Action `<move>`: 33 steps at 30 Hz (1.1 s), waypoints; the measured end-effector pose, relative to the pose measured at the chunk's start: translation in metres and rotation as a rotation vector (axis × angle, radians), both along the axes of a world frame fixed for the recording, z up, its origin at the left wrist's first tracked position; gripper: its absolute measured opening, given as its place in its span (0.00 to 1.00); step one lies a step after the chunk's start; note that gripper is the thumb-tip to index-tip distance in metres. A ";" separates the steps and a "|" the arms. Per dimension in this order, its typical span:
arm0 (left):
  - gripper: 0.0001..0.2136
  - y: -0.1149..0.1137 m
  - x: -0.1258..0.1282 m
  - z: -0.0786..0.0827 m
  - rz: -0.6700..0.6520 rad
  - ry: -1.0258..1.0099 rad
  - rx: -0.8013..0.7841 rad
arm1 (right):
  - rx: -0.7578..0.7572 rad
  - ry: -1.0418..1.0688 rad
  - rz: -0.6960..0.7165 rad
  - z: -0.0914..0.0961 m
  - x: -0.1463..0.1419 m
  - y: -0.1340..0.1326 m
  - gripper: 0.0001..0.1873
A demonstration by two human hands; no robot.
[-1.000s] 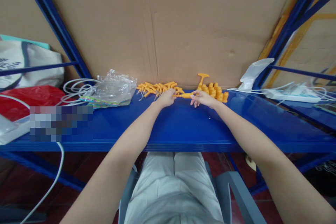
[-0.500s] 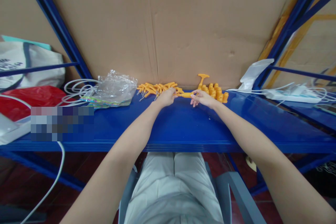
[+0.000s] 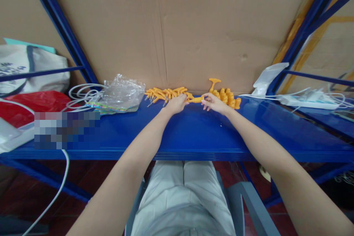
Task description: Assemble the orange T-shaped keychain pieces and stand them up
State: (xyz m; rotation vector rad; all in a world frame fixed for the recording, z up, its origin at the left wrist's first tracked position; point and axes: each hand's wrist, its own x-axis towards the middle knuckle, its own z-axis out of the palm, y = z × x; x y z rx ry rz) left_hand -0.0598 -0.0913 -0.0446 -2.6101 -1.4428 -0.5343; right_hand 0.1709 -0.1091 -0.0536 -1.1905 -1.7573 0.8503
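Observation:
An orange plastic corkscrew (image 3: 197, 100) lies level between my hands, just above the table. My left hand (image 3: 178, 104) is closed round its left end, which the fingers partly hide. Thumb and fingers of my right hand (image 3: 214, 104) pinch its right end, the lower fingers curled loosely. Left of my left hand is a pile of orange T-shaped corkscrew handles (image 3: 157, 93) with thin metal spirals. Behind and right of my right hand stand several orange ribbed corkscrew bodies (image 3: 227, 96). One orange piece with a T-shaped top (image 3: 214, 81) sticks up among them.
Clear plastic bags (image 3: 123, 94) lie on the blue table (image 3: 193, 132), left of the handles. White cables (image 3: 80, 90) and a red bag (image 3: 41, 105) are farther left. A power strip (image 3: 309, 100) sits at right. Cardboard (image 3: 207, 29) stands along the back.
My left hand has shifted slightly right and its fingers have come further round the corkscrew's left end. The right hand stays almost in place. The piles look the same.

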 end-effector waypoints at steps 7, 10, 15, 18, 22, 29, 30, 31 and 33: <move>0.12 -0.005 0.003 -0.002 -0.018 0.017 0.036 | 0.083 -0.017 -0.030 -0.002 -0.001 0.004 0.16; 0.13 -0.003 0.003 -0.004 -0.073 -0.014 0.055 | 0.031 -0.077 -0.060 0.001 -0.002 -0.001 0.26; 0.13 -0.001 0.004 -0.006 -0.122 0.013 0.102 | -0.079 -0.054 -0.149 0.003 -0.004 -0.005 0.33; 0.14 -0.001 0.005 -0.004 -0.096 0.027 0.093 | -0.108 -0.062 -0.165 0.007 -0.003 -0.006 0.33; 0.15 -0.003 0.005 -0.002 -0.074 0.027 0.074 | -0.070 -0.073 -0.094 0.011 0.000 -0.005 0.19; 0.14 -0.002 0.003 -0.002 -0.092 0.019 0.104 | -0.043 -0.055 -0.024 0.011 0.002 -0.004 0.13; 0.14 -0.003 0.003 -0.002 -0.097 0.014 0.104 | -0.045 -0.052 -0.017 0.012 0.002 -0.006 0.15; 0.14 -0.004 0.003 -0.001 -0.100 0.009 0.104 | -0.047 -0.049 -0.012 0.014 0.001 -0.007 0.17; 0.13 -0.007 0.004 0.000 -0.106 -0.004 0.107 | -0.052 -0.042 -0.022 0.017 0.000 -0.011 0.21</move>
